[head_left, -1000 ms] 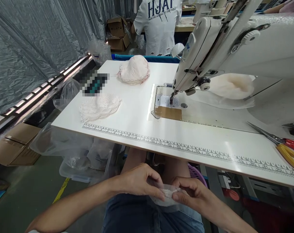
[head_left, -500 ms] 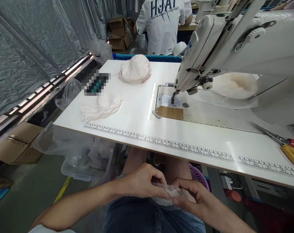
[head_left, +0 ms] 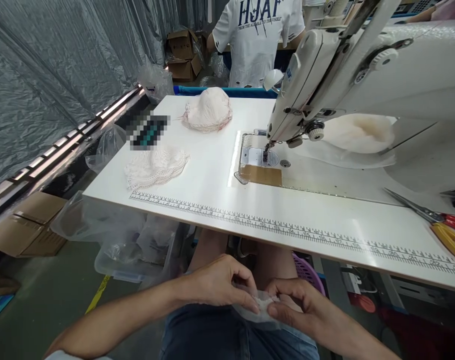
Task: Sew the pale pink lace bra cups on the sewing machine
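Fingers (head_left: 250, 303) of both hands pinch a small piece of sheer white fabric (head_left: 264, 305), thumb against forefinger on each side, with little space between the two grips. The left hand (head_left: 225, 282) holds its left end and the right hand (head_left: 300, 302) its right end; neither is clearly the nearer. The fabric lies directly between the fingertips, its longer direction appearing to run from side to side, and its lower edge hangs in a shallow curve. Details of its folds are too small to tell. It is held above the lap, over denim shorts (head_left: 205, 330), in front of and apart from the edge of the tabletop (head_left: 208, 165).

Beyond the hands, a printed ruler scale (head_left: 287, 229) follows the tabletop's near edge. A sewing machine (head_left: 313, 80) stands forward and to the right, a pale cloth (head_left: 358, 132) lying beneath its arm. Scissors (head_left: 433, 216) rest at far right. On the left part of the tabletop lie a lace-edged white piece (head_left: 156, 167) and, farther back, a domed pale-pink piece (head_left: 208, 110). In the background, a co-worker in a white shirt (head_left: 261, 45) faces away.
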`<state>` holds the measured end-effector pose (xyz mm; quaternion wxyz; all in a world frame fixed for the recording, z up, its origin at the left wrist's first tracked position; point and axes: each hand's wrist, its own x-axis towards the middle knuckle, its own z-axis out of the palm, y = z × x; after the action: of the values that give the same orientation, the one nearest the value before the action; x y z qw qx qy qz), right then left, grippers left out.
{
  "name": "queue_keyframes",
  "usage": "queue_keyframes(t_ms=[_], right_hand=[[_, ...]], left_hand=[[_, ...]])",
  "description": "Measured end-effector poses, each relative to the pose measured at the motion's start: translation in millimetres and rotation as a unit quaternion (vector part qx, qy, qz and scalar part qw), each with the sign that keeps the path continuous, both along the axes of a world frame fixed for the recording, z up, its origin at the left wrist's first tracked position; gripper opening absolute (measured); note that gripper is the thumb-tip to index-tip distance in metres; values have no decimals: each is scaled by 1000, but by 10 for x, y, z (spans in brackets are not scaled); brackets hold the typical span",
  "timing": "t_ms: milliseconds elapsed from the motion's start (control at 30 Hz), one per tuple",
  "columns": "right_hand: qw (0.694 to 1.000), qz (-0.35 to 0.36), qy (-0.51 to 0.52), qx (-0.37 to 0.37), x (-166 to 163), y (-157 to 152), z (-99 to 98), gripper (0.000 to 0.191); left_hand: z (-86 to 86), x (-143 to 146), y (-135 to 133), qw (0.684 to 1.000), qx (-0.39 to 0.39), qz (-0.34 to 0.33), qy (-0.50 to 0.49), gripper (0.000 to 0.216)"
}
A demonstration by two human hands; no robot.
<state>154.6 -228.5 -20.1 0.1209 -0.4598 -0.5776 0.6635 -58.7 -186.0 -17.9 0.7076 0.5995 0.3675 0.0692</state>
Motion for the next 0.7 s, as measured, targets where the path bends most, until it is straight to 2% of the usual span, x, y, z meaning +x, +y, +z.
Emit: queue_keyframes(t_ms=[167, 367, 700], right_hand=[[1000, 3, 10, -12, -25, 23, 28, 36], [999, -5, 32, -32, -9, 16, 11, 34], [1000, -7, 2, 3, -16, 1, -40, 28]], left_hand=[[41, -8, 10, 1000, 9, 2, 15, 20], [44, -16, 9, 1000, 7, -3, 22, 22], [46, -8, -1, 998, 44, -5, 33, 19]])
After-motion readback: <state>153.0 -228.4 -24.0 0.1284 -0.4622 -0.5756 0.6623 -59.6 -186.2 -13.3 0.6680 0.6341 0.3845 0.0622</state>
